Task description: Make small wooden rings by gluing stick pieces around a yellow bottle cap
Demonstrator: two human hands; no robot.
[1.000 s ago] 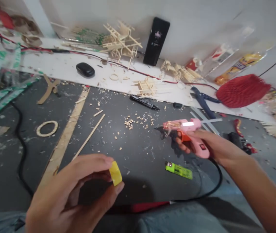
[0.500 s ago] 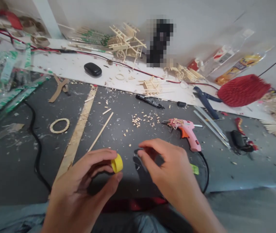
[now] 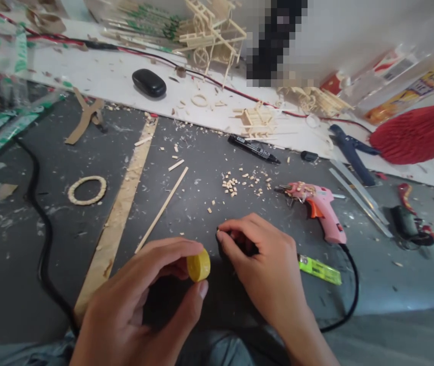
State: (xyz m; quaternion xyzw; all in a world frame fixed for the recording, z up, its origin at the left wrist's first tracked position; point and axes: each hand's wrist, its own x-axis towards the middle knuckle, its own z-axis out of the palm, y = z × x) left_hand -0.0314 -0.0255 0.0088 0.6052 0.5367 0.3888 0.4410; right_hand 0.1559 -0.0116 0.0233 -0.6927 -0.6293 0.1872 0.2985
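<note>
A yellow bottle cap (image 3: 199, 265) is pinched on edge between the thumb and fingers of my left hand (image 3: 144, 300), its ridged side showing. To the right of it, my right hand (image 3: 262, 254) is closed, thumb tip against fingertip. A tiny pale speck shows at that pinch, too small to make out. Just beyond both hands lies a loose cluster of small cut wood pieces (image 3: 230, 185) on the dark grey tabletop (image 3: 197, 147). A thin wooden stick (image 3: 163, 208) rests beyond my left hand. Farther left lies a ring of small wood pieces (image 3: 87, 190).
At the right lie a pink glue gun (image 3: 325, 206) with a black cord, a lime-green packet (image 3: 321, 269), clear glue sticks (image 3: 359, 198) and blue pliers (image 3: 354, 152). A black marker (image 3: 254, 148) lies farther back. Stick models (image 3: 211, 38) stand behind, near a black case (image 3: 149, 83).
My left hand has turned the yellow cap and moved it slightly right, nearer my right hand. The right hand's fingertips have closed together. The whole view has shifted and come closer.
</note>
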